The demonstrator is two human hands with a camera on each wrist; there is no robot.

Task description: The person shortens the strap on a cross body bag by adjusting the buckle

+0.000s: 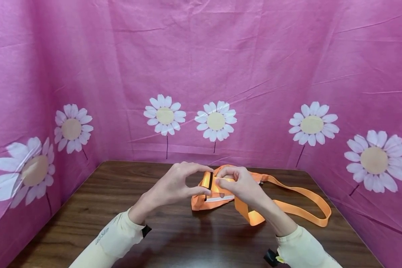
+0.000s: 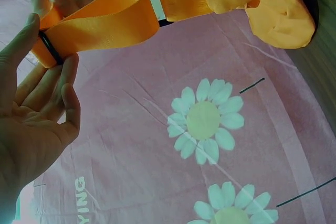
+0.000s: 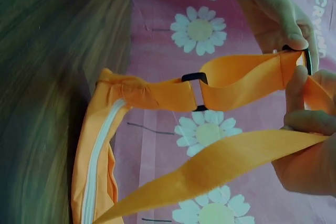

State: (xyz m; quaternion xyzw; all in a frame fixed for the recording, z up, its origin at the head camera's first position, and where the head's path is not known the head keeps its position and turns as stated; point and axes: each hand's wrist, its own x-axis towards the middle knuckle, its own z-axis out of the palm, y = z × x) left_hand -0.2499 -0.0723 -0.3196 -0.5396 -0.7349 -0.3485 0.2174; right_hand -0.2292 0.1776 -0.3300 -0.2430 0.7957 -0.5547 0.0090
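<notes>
An orange waist bag (image 1: 198,204) with a white zipper (image 3: 101,161) lies on the table, its webbing strap (image 1: 296,212) attached. My left hand (image 1: 171,186) pinches a black strap slider (image 2: 51,48) between thumb and fingers, one at each end of the bar. Close on its right, my right hand (image 1: 244,188) grips the orange webbing with thumb and curled fingers, right at the slider in the right wrist view. Between the slider and the bag, the strap forms a loop through a black rectangular ring (image 3: 194,76). The webbing inside my right fist is partly hidden.
The dark wooden table (image 1: 120,201) is bordered by a pink cloth (image 1: 254,56) printed with white daisies on the back and sides. A long loop of strap spreads across the table's right side. Both forearms carry cream sleeves (image 1: 110,238).
</notes>
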